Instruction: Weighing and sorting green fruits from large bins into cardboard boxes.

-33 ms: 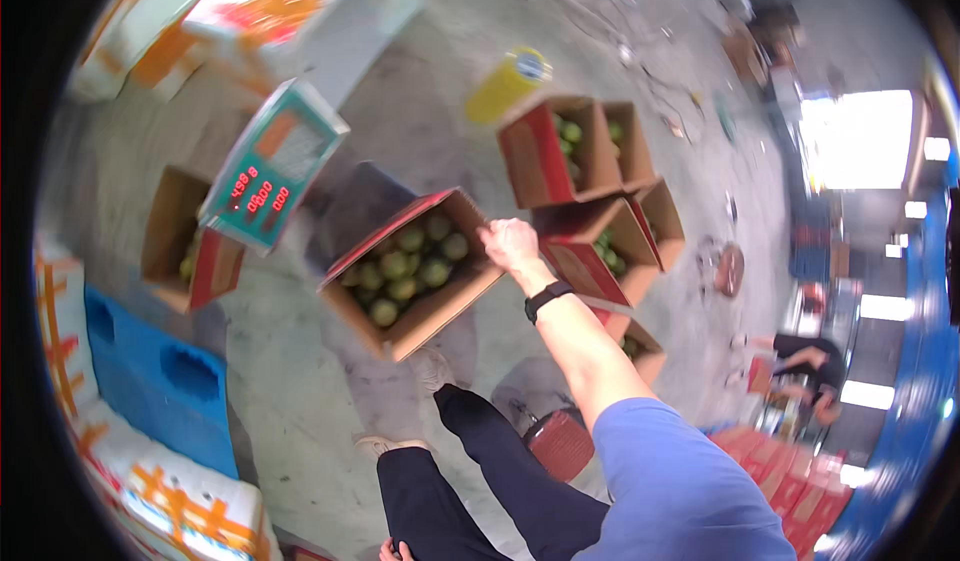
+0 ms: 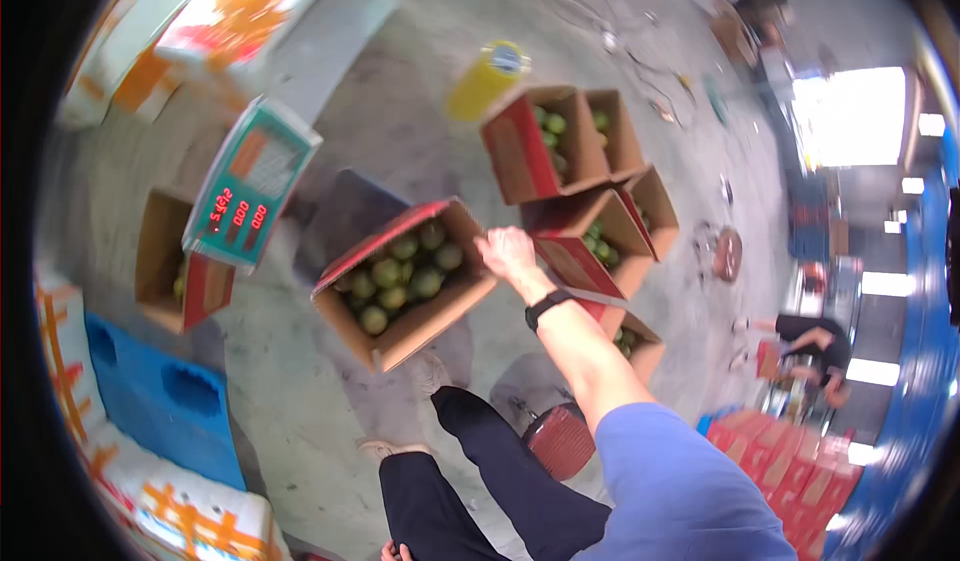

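My right hand (image 2: 507, 253), a black band on its wrist, grips the right edge of an open cardboard box (image 2: 445, 316) with its fingers closed over the rim. Several round green fruits (image 2: 392, 279) lie inside the box. Behind it shows part of a dark flat surface (image 2: 350, 201); what bears the box underneath is hidden. Left of the box, a scale display (image 2: 250, 183) with a green panel and lit red digits faces me. At the bottom edge, only a few fingers of my left hand (image 2: 396, 552) show, stretched beside my dark trouser leg with nothing visible in them.
More open boxes of green fruit (image 2: 550, 151) stand at the right, another box (image 2: 160, 261) at the left. A yellow cylinder (image 2: 487, 81) is behind. A reddish-brown stool (image 2: 560, 441) stands by my leg. Blue and white foam boxes (image 2: 165, 391) line the left. A person (image 2: 815, 346) bends far right.
The box sits slightly lower and further left in view, with my right hand still on its edge. The scale's red digits have changed. The whole view has shifted a little.
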`<act>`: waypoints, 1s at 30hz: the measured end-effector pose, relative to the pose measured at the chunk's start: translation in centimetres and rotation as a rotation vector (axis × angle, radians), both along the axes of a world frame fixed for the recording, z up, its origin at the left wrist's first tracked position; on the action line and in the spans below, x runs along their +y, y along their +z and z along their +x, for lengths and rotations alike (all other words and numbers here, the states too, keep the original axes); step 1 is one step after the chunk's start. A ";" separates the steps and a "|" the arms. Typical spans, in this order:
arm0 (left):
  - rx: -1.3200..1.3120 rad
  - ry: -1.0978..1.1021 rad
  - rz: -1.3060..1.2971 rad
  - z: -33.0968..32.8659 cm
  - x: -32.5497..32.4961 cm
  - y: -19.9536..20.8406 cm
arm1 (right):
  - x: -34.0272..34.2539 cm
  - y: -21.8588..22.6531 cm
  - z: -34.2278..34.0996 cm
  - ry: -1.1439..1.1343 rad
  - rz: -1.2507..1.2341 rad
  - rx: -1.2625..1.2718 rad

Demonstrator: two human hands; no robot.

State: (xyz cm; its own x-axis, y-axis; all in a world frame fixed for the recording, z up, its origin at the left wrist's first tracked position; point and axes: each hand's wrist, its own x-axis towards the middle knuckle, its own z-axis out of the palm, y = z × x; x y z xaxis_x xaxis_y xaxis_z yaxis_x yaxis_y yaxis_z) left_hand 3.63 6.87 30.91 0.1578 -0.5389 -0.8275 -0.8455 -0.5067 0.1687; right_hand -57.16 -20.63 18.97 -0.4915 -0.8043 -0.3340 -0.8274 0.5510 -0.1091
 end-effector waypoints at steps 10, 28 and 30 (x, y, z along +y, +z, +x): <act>0.149 0.165 0.237 -2.1 -9.7 -1.8 | 39.3 -6.3 -1.0 -1.741 -0.317 -0.318; -0.019 0.545 -0.305 15.3 -4.3 5.1 | 2.1 -4.8 21.5 -0.369 0.158 -0.947; -0.070 0.624 -0.442 21.7 -4.0 4.8 | -3.6 -1.2 33.5 -0.081 0.100 -0.963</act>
